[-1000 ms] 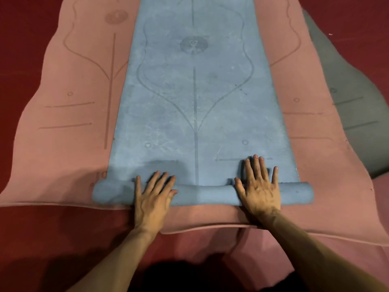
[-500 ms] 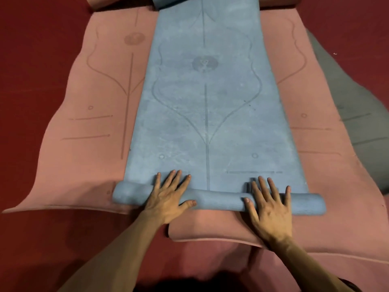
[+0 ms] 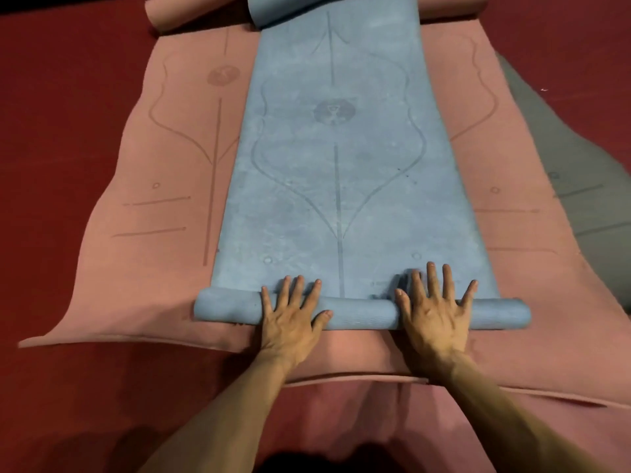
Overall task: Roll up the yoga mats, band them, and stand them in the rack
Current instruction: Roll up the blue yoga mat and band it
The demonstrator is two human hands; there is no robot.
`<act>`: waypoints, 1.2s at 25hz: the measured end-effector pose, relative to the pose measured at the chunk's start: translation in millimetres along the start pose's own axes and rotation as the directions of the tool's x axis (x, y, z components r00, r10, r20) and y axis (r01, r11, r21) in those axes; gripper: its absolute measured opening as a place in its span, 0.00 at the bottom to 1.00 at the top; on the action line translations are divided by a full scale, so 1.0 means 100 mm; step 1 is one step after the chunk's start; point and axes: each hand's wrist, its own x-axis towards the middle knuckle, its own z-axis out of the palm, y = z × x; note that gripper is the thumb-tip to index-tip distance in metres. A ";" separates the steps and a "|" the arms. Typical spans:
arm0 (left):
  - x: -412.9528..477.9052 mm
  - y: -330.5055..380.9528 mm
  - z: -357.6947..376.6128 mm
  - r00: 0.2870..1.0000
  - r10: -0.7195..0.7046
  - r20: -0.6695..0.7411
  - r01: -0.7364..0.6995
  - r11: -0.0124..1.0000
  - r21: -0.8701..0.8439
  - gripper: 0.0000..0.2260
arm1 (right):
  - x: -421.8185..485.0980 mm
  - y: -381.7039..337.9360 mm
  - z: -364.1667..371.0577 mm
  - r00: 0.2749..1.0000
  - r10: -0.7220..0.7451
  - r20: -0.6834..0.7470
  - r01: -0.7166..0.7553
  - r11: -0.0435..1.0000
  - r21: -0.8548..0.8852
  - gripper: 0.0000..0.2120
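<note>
Floor (image 3: pixel 68 97): dark red, carpet-like surface, visible left, top right and near bottom left. Dark shadow (image 3: pixel 307 462) at bottom edge, centre.

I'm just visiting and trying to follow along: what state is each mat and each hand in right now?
blue mat: near end rolled into a thin roll, the rest flat, far end curled.
pink mat: spread flat under the blue one, far end curled.
grey mat: flat, partly hidden under the pink one.
left hand: open, palm pressed on the roll.
right hand: open, fingers spread, pressed on the roll.
</note>
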 end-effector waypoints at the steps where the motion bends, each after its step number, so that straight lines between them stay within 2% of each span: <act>1: 0.06 0.01 -0.03 1.000 -0.006 0.030 0.006 1.000 -0.008 0.38 | -0.06 0.01 0.00 0.999 -0.025 -0.026 0.026 0.999 0.031 0.32; 3: 0.10 0.03 -0.04 1.000 -0.008 0.003 0.008 1.000 -0.025 0.38 | -0.22 0.01 0.08 0.996 -0.083 -0.026 0.085 0.993 0.081 0.34; 6: 0.00 0.05 0.03 0.987 -0.039 -0.153 0.037 0.999 -0.017 0.32 | -0.08 0.07 0.14 0.994 -0.109 0.030 0.105 0.989 0.099 0.38; 8: -0.09 -0.01 0.12 0.975 -0.055 -0.216 0.054 0.998 -0.008 0.33 | 0.08 0.07 0.13 0.984 -0.160 0.074 0.153 0.983 0.099 0.39; 11: -0.07 -0.07 0.09 0.987 -0.055 -0.154 0.055 0.998 -0.008 0.34 | 0.22 0.06 0.15 0.980 -0.188 0.064 0.179 0.977 0.114 0.39; 15: 0.12 -0.02 -0.05 0.990 -0.126 -0.055 0.124 0.991 -0.051 0.37 | 0.39 0.09 0.10 0.978 -0.197 0.066 0.186 0.971 0.148 0.41; 16: 0.17 -0.02 -0.09 0.991 -0.135 0.016 0.135 0.989 -0.060 0.37 | 0.37 0.09 0.05 0.979 -0.202 0.034 0.194 0.968 0.157 0.40; 18: 0.22 -0.05 -0.14 0.990 -0.131 0.059 0.136 0.987 -0.085 0.34 | 0.21 0.07 0.02 0.977 -0.199 -0.082 0.209 0.966 0.153 0.35; 20: 0.20 -0.07 -0.11 0.991 -0.131 0.017 0.132 0.987 -0.093 0.32 | -0.02 0.01 0.08 0.975 -0.202 -0.089 0.213 0.967 0.139 0.36; 23: 0.14 -0.05 0.03 0.979 -0.102 -0.177 0.093 0.994 -0.058 0.32 | 0.02 0.00 0.18 0.972 -0.236 0.000 0.235 0.968 0.087 0.45; 25: 0.13 -0.13 0.06 0.982 0.027 -0.185 -0.018 0.999 0.048 0.33 | 0.20 0.04 0.16 0.965 -0.250 0.082 0.244 0.967 0.074 0.49; 27: 0.14 -0.24 0.06 0.969 0.128 -0.210 -0.108 0.989 0.106 0.35 | 0.27 0.05 0.13 0.963 -0.254 0.090 0.247 0.966 0.079 0.50; 30: 0.24 -0.24 -0.01 0.990 0.070 -0.123 -0.057 0.992 0.110 0.40 | 0.22 0.07 0.12 0.966 -0.257 0.013 0.255 0.964 0.080 0.48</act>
